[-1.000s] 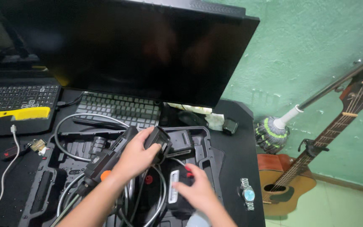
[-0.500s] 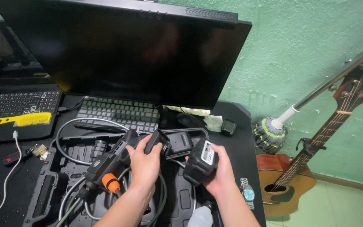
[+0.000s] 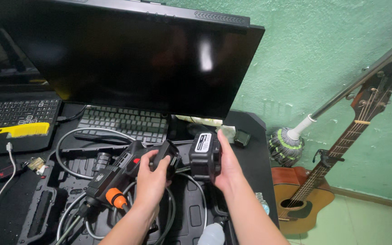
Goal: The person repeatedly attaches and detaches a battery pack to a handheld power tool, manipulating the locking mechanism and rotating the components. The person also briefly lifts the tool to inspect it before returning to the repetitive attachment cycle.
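My left hand (image 3: 151, 176) grips the handle of a black power tool (image 3: 124, 171) with an orange fitting and red accents, held over an open black tool case (image 3: 46, 204). My right hand (image 3: 225, 169) holds a black battery pack (image 3: 205, 155) with a white label, raised just to the right of the tool's handle base. Pack and handle are a small gap apart. A grey hose (image 3: 69, 136) loops from the tool across the case.
A large dark monitor (image 3: 128, 59) stands behind, above a grey keyboard (image 3: 123, 122). A laptop with a yellow comb (image 3: 14, 130) sits left. A white bottle (image 3: 212, 235) lies near the case's front. A guitar (image 3: 323, 181) and mop (image 3: 286, 143) lean at the green wall.
My right hand picked the battery pack out of the case and lifted it up beside the tool's handle. My left hand raised and steadied the tool.
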